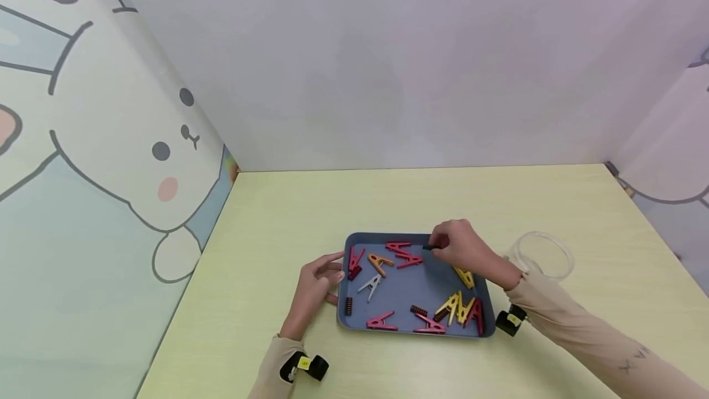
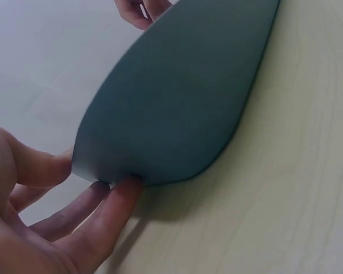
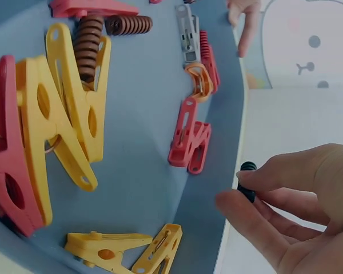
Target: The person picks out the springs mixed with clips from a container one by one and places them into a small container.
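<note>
Head view, and the right hand (image 1: 464, 246) is pinching a dark spring (image 3: 247, 180) between thumb and fingertips, holding it up by the far rim of the blue-grey tray (image 1: 407, 294)! Across on the other side, the left hand (image 1: 312, 292) is touching the tray's left edge, its fingers looking loosely extended. Inside, it's getting busy: a grey clip (image 1: 372, 286) and an orange clip (image 1: 378, 261) are lying close together at the left, a pair of red clips (image 1: 408, 260) is lying near the far wall, and yellow clips (image 3: 37, 108) are crowding the near right part, a brown spring (image 3: 88, 48) lying against one. The tray is sitting on the table (image 1: 299, 202), and a pale coil (image 1: 572, 260) is lying near the right sleeve (image 1: 581, 325)
</note>
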The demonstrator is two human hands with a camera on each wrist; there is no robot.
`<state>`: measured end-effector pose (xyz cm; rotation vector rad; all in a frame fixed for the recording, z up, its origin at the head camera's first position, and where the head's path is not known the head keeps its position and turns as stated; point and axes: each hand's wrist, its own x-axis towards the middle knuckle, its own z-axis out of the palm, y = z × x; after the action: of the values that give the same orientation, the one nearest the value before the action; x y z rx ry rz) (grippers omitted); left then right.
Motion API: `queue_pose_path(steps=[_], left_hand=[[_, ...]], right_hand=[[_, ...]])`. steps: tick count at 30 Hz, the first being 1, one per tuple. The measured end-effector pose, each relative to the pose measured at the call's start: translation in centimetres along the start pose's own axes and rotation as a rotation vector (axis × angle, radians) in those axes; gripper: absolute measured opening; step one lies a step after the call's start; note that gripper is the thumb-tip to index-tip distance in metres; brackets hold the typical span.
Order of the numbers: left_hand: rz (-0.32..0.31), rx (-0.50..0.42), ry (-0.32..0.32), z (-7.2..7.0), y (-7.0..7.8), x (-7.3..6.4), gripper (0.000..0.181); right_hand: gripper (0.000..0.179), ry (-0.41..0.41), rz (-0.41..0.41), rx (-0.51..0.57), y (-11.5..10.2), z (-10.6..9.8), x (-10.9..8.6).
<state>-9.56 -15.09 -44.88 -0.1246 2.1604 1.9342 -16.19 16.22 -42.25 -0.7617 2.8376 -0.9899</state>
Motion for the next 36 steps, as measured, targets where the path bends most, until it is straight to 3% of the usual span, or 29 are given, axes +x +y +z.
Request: queue_pose_path(steps=[4, 14, 36], left_hand=[[-0.007, -0.004, -0.002, -0.1, -0.4, 0.4, 0.045], [-0.016, -0.02, 0.023, -0.2, -3.2, 1.7, 0.044], [-0.009, -0.027, 0.039, -0.1, -2.8, 1.6, 0.043]], right_hand=[[0.01, 0.025, -0.008, 0.039, 0.2, -0.3, -0.4], [0.011, 0.047, 0.028, 0.122, -0.2, -0.9, -1.2], [0.011, 0.059, 0.09, 0.208, -0.7, -2.9, -2.5]])
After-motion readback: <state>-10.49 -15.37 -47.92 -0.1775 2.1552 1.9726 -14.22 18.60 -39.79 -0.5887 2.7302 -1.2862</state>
